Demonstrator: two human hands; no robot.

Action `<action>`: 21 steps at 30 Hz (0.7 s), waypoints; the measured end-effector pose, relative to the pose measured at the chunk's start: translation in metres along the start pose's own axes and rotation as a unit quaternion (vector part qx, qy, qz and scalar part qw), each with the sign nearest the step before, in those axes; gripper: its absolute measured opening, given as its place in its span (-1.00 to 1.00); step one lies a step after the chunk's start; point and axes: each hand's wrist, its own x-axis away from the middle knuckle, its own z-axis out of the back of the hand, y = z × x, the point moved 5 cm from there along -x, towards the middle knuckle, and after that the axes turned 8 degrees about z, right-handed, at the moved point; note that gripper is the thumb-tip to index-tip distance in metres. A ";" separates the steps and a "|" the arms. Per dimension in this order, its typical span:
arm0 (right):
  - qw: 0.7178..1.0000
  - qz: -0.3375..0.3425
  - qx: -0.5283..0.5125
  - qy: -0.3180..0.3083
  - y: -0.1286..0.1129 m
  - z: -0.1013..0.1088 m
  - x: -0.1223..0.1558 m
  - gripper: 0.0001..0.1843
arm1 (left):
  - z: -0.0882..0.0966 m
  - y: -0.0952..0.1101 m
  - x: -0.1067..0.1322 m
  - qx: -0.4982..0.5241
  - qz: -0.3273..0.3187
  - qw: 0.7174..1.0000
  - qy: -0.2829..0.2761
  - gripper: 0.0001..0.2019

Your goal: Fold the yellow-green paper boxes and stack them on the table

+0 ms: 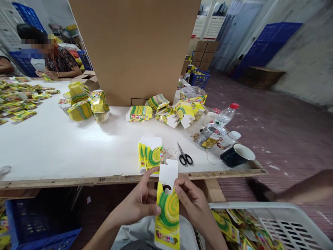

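A yellow-green carton (168,217) with a swirl print is held upright in front of me, its white top flap (168,174) raised. My left hand (145,198) grips its left side, thumb on the front face and index finger stretched up toward the flap. At the upper right edge of the same carton, my right hand (191,198) pinches with thumb and fingers. Just beyond, a small stack of flat cartons (151,152) lies at the table's near edge. Black-handled scissors (185,158) and several rubber bands (171,151) are to the right of that stack.
More carton bundles (140,114) line the back of the white table (65,149) before a tall cardboard panel (137,48). A dark mug (234,156), jar (210,136) and bottle (227,114) stand right. A white basket (286,222) of packets is lower right; a co-worker (62,59) sits far left.
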 end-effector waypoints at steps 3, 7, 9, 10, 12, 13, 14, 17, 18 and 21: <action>0.998 0.041 0.032 0.033 -0.002 0.005 -0.001 -0.75 | 0.002 -0.008 -0.003 0.004 0.021 1.000 -0.004 -0.08; 0.974 0.103 0.083 0.184 -0.004 0.028 0.003 -0.76 | 0.010 -0.003 -0.006 -0.062 -0.048 0.993 0.083 -0.35; 0.980 0.058 0.050 0.184 -0.001 0.030 0.004 -0.64 | 0.009 0.002 -0.007 -0.151 -0.062 0.979 0.125 -0.48; 0.988 0.020 0.029 0.152 0.001 0.026 0.003 -0.59 | 0.008 0.004 -0.007 -0.192 -0.063 0.970 0.138 -0.52; 0.996 -0.054 -0.003 0.067 0.004 0.014 0.002 -0.52 | 0.005 0.008 -0.006 -0.243 -0.068 0.956 0.148 -0.56; 0.996 -0.079 -0.006 0.032 0.004 0.008 0.001 -0.51 | 0.003 0.009 -0.005 -0.249 -0.072 0.955 0.147 -0.56; 0.996 -0.091 0.001 0.013 0.003 0.004 0.001 -0.53 | 0.003 0.010 -0.004 -0.245 -0.077 0.956 0.142 -0.56; 0.994 -0.087 0.059 0.027 0.002 0.000 -0.001 -0.60 | 0.002 0.008 -0.002 -0.196 -0.070 0.972 0.110 -0.51; 0.992 -0.084 0.083 0.034 0.003 0.000 -0.001 -0.61 | 0.002 0.006 -0.002 -0.170 -0.062 0.978 0.099 -0.48; 0.986 -0.080 0.143 0.032 0.007 -0.004 0.001 -0.61 | 0.004 0.005 -0.004 -0.106 -0.045 0.989 0.093 -0.39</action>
